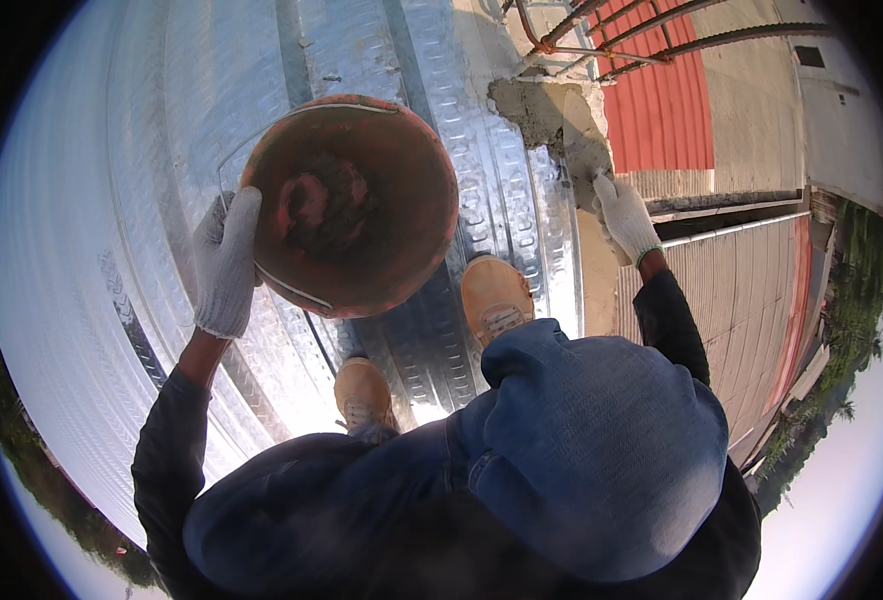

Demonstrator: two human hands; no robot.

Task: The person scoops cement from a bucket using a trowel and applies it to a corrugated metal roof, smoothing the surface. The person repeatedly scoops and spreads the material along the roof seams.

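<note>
A worn reddish bucket (426, 170) with a thin wire handle is tilted so that its mouth faces me. Grey mortar (336, 225) clings to its bottom, with red patches showing through. My left hand (229, 262), in a white knit glove, grips the bucket's left rim, thumb along the edge. My right hand (625, 215), gloved the same way, is closed at the narrow wall top (598, 285) on the right. What it holds is mostly hidden beneath the fingers. Just beyond it, rough wet mortar (541, 112) lies along the wall's edge.
Ribbed metal decking (191, 120) spreads under my feet and to the left. Rusty rebar (651, 45) sticks out at the upper right. Past the wall, lower roofs (726, 300) and a red corrugated sheet (656, 100) show the drop. My two tan shoes (496, 295) stand near the bucket.
</note>
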